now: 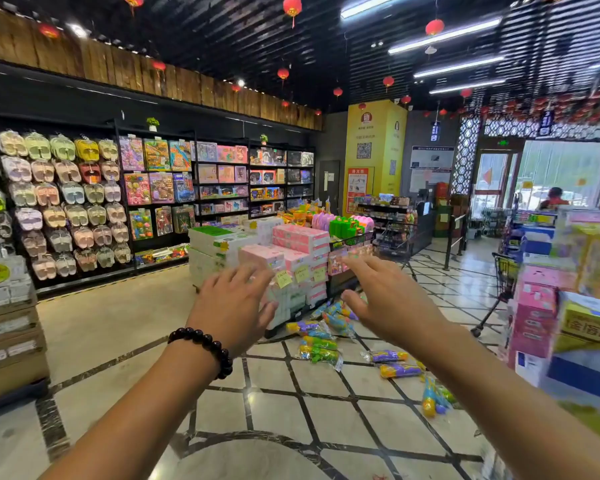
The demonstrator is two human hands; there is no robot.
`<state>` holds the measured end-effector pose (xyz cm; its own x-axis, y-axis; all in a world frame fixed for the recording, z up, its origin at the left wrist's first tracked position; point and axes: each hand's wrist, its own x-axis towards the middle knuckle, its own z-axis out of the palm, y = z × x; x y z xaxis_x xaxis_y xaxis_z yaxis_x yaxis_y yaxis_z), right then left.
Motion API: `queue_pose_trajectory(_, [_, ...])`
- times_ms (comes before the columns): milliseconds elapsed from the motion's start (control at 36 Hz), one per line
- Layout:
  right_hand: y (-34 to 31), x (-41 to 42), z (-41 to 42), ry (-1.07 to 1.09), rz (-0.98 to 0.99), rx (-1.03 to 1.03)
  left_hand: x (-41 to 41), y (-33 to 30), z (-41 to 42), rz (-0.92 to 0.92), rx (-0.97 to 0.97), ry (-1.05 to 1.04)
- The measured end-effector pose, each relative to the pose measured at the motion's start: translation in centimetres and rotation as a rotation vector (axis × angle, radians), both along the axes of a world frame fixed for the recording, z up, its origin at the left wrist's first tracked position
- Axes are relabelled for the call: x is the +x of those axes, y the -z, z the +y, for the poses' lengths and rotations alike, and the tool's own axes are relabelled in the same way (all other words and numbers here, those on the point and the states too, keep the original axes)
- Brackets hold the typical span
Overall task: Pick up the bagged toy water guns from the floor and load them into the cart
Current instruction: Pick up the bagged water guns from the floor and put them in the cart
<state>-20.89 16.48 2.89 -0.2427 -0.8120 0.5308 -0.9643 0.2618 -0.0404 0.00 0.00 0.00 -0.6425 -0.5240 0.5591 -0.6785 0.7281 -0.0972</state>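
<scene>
Several bagged toy water guns [321, 353] in purple, yellow, green and blue lie scattered on the tiled floor by the foot of a stacked display. More of them lie to the right, such as a purple one [397, 370] and a blue-yellow one [432, 398]. My left hand [234, 308], with a dark bead bracelet at the wrist, is stretched forward with fingers spread, holding nothing. My right hand [383, 299] is likewise raised and spread, empty. Both hover in the air above the bags. A black wire shopping cart [504, 278] stands at the right, partly hidden behind boxes.
A pallet stack of pink and white boxes [284, 261] stands straight ahead. Slipper racks [59, 199] and toy shelves line the left wall. Stacked cartons [575, 323] crowd the right edge. Boxes [7, 327] sit at the left. Open tiled floor lies in front of me.
</scene>
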Motion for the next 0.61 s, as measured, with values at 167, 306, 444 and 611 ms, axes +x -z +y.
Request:
queue_pose_trajectory(167, [1.2, -1.8, -2.8, 0.005, -0.018, 0.059, -2.0, 1.8, -3.5, -0.017, -0.013, 0.021])
queue_pose_trajectory(306, [2.3, -5.1, -6.0, 0.033, -0.008, 0.069, -5.0, 3.2, -6.8, -0.034, 0.005, 0.052])
queue_pose_trajectory(444, [3.2, -9.7, -10.2, 0.045, -0.029, 0.059, -9.6, 3.4, -11.2, -0.053, 0.003, 0.052])
queue_pose_trajectory(611, [3.0, -16.9, -15.6, 0.071, -0.061, 0.04, -16.7, 1.9, -16.8, -0.082, -0.03, 0.07])
